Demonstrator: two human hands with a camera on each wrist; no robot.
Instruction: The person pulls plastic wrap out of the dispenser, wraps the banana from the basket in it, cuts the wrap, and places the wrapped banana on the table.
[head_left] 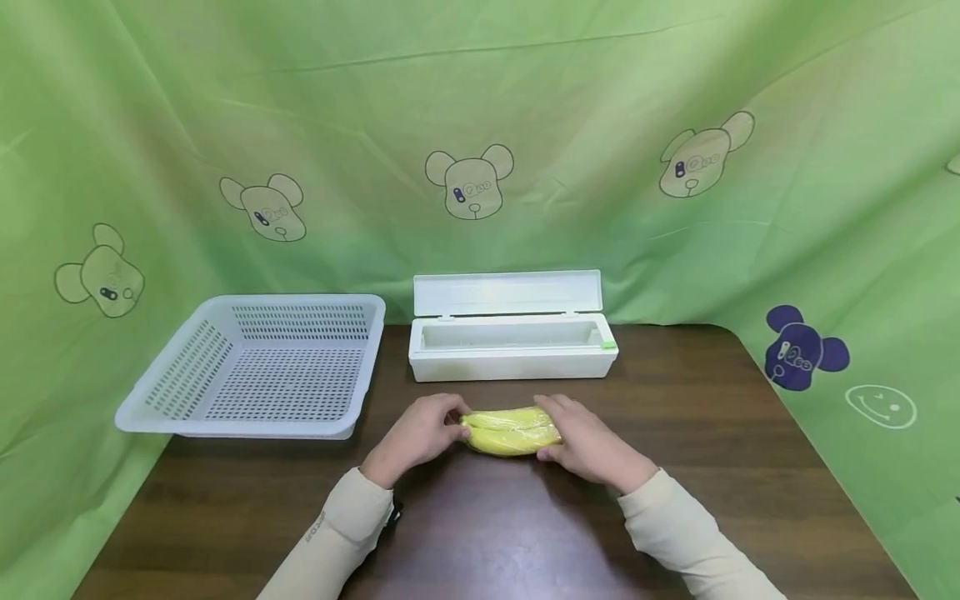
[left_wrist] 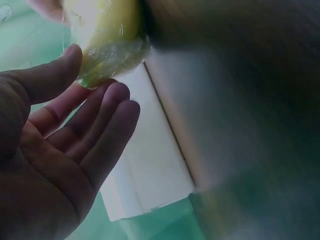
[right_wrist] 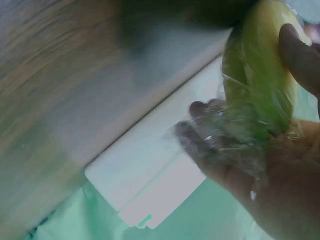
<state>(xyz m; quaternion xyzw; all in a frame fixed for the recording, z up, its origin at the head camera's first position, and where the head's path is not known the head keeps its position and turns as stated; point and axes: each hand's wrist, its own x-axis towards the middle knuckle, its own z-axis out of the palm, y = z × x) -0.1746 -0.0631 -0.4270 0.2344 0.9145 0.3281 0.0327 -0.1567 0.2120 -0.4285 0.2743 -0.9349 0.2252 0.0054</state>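
Bananas [head_left: 510,432] wrapped in clear cling film lie crosswise between my two hands in the head view. My left hand [head_left: 423,429] pinches their left end between thumb and fingers; in the left wrist view the greenish tip of the wrapped bananas [left_wrist: 107,35] meets the fingertips. Around the right end my right hand [head_left: 588,437] curls, thumb on the near side and fingers on the far side. Crumpled loose film [right_wrist: 225,130] gathers over the right fingers in the right wrist view. Whether the bananas touch the table cannot be told.
Behind the bananas stands a long white box [head_left: 513,367] with its lid [head_left: 507,293] raised and a small green piece [head_left: 608,344] at its right end. A white perforated basket [head_left: 243,427] sits at the left of the brown wooden table [head_left: 750,467]. Green printed cloth [head_left: 570,83] hangs around.
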